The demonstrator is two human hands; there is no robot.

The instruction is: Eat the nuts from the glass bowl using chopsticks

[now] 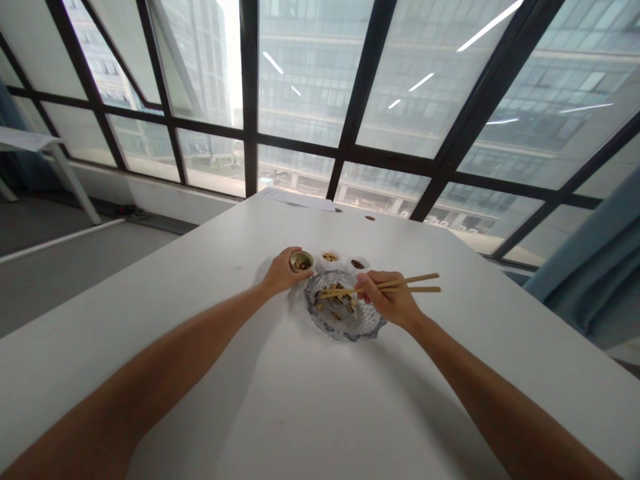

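My left hand (283,272) is closed round a small gold-coloured cup (301,261), tilted toward me at the left rim of a clear glass bowl; bits of brownish food lie inside the cup. In my right hand (387,297) is a pair of wooden chopsticks (410,285), their tips down over the food in the glass bowl (367,325). Mixed light and dark pieces (337,303) lie in that bowl. Whether the tips pinch a piece is too small to tell. Behind the bowl stand a white cup with yellowish pieces (329,256) and a white cup with dark pieces (357,264).
The white table (200,333) reaches to the large windows. Sheets of paper (300,199) lie at its far edge, near two small brown discs (369,218). Blue curtain (585,267) hangs at the right. Another white table (30,139) stands at far left.
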